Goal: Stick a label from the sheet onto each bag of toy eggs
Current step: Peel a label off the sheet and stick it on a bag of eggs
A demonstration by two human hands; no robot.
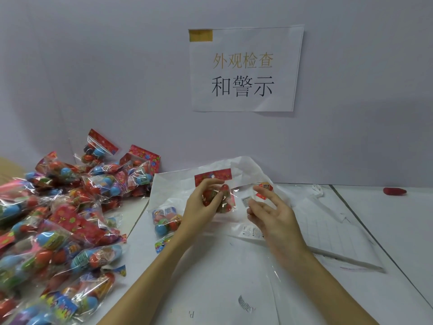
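The left hand (203, 205) grips a bag (216, 192) of toy eggs, with fingers curled round it, and holds it up above the white table (386, 221), its red header card on top. The right hand (269, 207) is just beside the bag with fingers spread and relaxed; a small label (246, 201) sits at its fingertips, but I cannot tell if it is pinched or only stuck to the bag. The label sheet (332, 240) lies on the table under the right hand, and a pile of bags (61, 221) lies at the left.
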